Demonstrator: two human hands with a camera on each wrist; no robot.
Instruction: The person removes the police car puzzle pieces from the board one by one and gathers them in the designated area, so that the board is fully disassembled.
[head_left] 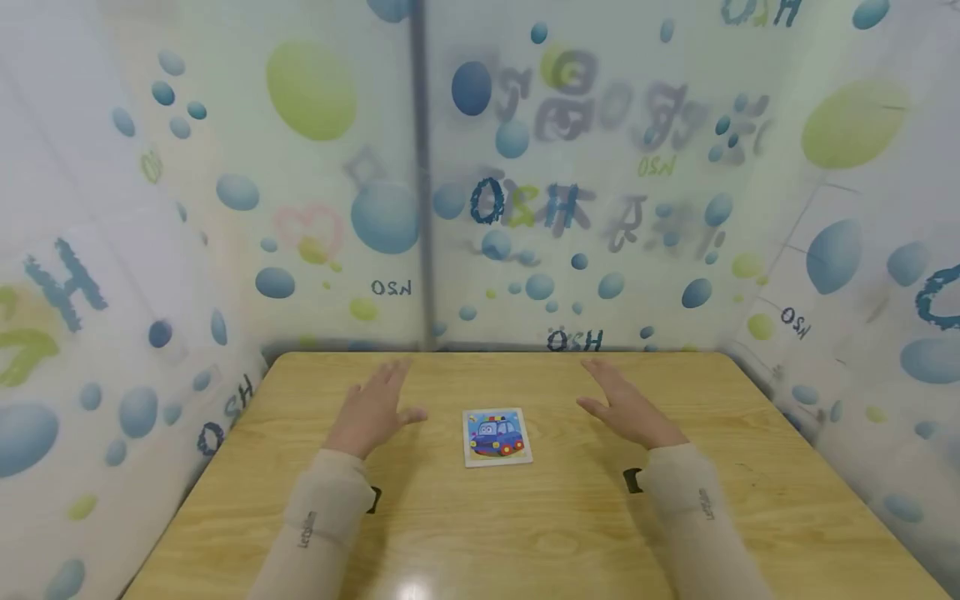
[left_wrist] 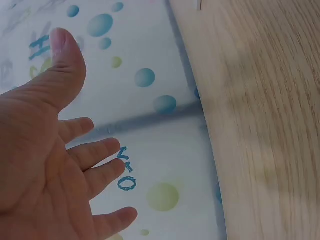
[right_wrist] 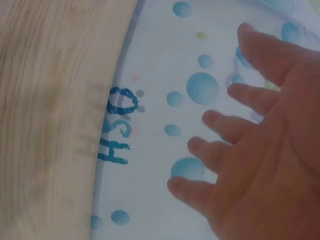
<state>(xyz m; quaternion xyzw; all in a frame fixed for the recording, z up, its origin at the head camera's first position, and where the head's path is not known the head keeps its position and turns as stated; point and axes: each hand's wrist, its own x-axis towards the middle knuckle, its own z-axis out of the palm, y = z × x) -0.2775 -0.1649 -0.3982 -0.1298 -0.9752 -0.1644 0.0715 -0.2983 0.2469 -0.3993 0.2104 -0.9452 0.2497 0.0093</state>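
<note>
A small square picture puzzle [head_left: 497,437] with a blue cartoon car and a white border lies flat near the middle of the wooden table. To its left, my left hand [head_left: 372,410] is held over the table with the fingers extended and the thumb apart. On the other side my right hand [head_left: 626,406] mirrors it, fingers straight and thumb spread. Spread fingers and a bare palm show on the left hand [left_wrist: 55,165] in the left wrist view. The right wrist view likewise has the right hand [right_wrist: 265,145] with nothing in it.
The light wood table [head_left: 480,533] reaches back to a pale curtain [head_left: 480,317] printed with blue and green bubbles and lettering. The same printed sheeting stands along the left and right sides. Dark straps [head_left: 633,481] circle both wrists.
</note>
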